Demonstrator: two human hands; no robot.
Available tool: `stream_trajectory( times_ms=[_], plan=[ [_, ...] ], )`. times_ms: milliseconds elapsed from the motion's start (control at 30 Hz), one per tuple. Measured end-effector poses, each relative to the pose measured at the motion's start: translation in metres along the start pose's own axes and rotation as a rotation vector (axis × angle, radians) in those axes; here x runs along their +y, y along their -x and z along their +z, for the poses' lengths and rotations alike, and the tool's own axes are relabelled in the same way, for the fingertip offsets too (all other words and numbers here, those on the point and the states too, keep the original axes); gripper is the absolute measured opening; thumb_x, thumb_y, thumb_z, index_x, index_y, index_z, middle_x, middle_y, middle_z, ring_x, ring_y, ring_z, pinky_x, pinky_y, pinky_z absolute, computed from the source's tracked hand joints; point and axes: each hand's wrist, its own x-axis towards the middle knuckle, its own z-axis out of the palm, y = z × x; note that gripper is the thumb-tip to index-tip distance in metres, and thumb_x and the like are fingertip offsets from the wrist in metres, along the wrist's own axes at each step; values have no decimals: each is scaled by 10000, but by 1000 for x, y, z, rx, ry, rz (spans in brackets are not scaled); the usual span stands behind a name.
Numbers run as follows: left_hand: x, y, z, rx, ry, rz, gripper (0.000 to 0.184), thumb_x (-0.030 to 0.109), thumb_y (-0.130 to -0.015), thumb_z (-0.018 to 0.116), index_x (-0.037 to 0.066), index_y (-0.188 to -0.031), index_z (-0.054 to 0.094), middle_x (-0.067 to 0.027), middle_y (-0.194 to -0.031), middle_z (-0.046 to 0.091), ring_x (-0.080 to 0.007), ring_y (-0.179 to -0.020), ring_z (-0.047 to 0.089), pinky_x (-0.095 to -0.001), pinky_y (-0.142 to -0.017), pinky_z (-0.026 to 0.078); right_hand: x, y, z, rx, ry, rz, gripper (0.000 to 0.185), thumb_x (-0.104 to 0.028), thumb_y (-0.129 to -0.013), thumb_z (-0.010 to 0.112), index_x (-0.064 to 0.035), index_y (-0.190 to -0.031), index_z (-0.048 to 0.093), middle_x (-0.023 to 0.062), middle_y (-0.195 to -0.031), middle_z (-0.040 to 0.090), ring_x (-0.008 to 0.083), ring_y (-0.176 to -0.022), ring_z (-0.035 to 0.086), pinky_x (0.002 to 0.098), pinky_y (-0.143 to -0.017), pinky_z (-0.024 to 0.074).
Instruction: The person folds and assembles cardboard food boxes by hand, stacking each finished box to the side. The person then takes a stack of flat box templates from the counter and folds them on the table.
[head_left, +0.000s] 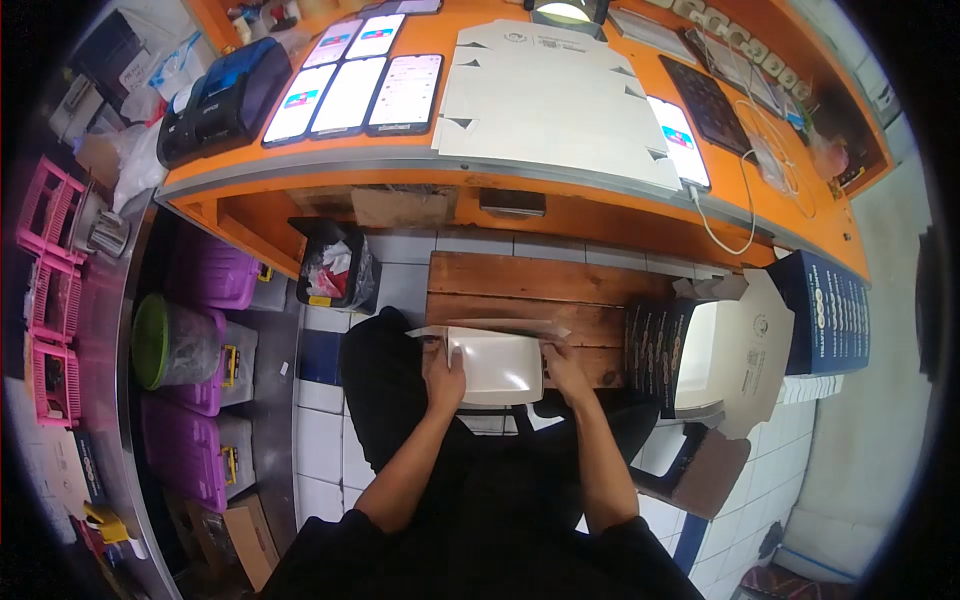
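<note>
A small paper carton (502, 368) with a glossy white inside lies over my lap, its flaps partly raised. My left hand (443, 374) grips its left side, thumb on the inner face. On the opposite side my right hand (567, 372) has its fingers closed on the edge near the raised far flap. What the fingers do under the carton is hidden. Just beyond it is a wooden bench (480, 285). To the right on that bench stands an open dark printed box (655, 350) with a white inside.
An orange desk (350, 160) spans the front, holding flat white carton sheets (545, 110), several lit phones (405, 95), a black printer (225, 100) and a cable. A small bin (340, 265) stands below. Purple-lidded tubs (185, 450) line the left; a blue box (822, 310) stands right.
</note>
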Motion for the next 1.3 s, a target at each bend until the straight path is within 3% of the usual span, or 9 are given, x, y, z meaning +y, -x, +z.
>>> stream_trajectory(
  times_ms=[133,333,400,533,700,800,1033,1133,1300],
  plan=[
    [1,1,-16,-254,3,-179,382,260,-1021,480,4,-1267,619,-293,-1329,567,-476,-1233,534,-479,-1035,435,8,10,11,99,-53,-177,386,-238,-1015,539,50,-1257,628,145,-1161,696,218,-1064,637,314,-922,484],
    [4,-3,-17,-280,-50,-104,379,247,-1022,443,-18,-1214,635,-320,-1242,599,-494,-1089,608,-518,-963,475,-20,18,9,172,16,-117,452,-292,-1025,559,93,-1254,621,169,-1193,692,231,-1151,625,308,-977,469],
    [2,-2,-14,-337,-92,-132,349,189,-1010,465,-79,-1110,667,-307,-1067,670,-480,-1056,611,-512,-998,436,-6,12,2,132,-46,39,467,-288,-1016,570,88,-1289,615,186,-1251,676,236,-1185,615,306,-1006,454],
    [-6,-3,-3,-285,-116,61,368,214,-1016,461,-78,-1100,668,-303,-1061,669,-477,-1055,610,-514,-986,440,-4,14,-6,104,-80,80,475,-284,-1007,583,88,-1302,610,205,-1295,653,237,-1200,606,310,-1017,447],
    [0,0,-4,-137,111,-133,429,277,-1046,436,-72,-1044,685,-285,-1053,675,-455,-1062,614,-490,-954,452,-25,22,-8,28,-177,178,472,-241,-1012,571,77,-1361,564,191,-1351,614,230,-1252,563,303,-1051,413],
    [-3,1,-7,-95,88,-20,406,269,-1046,447,-55,-1066,691,-274,-1066,678,-440,-1080,613,-473,-941,456,-21,22,-9,-30,-219,157,472,-226,-1015,566,70,-1382,540,176,-1354,606,235,-1254,554,303,-1060,403],
    [5,7,-10,-110,155,-70,342,246,-1021,510,-22,-1080,714,-261,-1057,683,-407,-1023,624,-471,-954,436,-10,14,-11,-56,-160,141,543,-236,-1003,558,59,-1448,459,192,-1433,527,274,-1323,488,343,-1103,365],
    [4,8,-11,-177,308,-303,334,227,-1022,508,-33,-1068,711,-231,-1020,699,-369,-1013,620,-452,-992,411,-17,15,-13,-45,-128,160,561,-240,-994,561,74,-1446,452,206,-1443,517,280,-1337,479,350,-1112,362],
    [-9,8,-6,-199,478,-354,324,193,-1031,502,-55,-1079,705,-174,-1130,682,-302,-1162,536,-406,-1040,375,-17,13,-17,-87,-53,146,582,-273,-989,569,32,-1468,443,194,-1459,505,307,-1338,476,388,-1103,382]
  ],
)
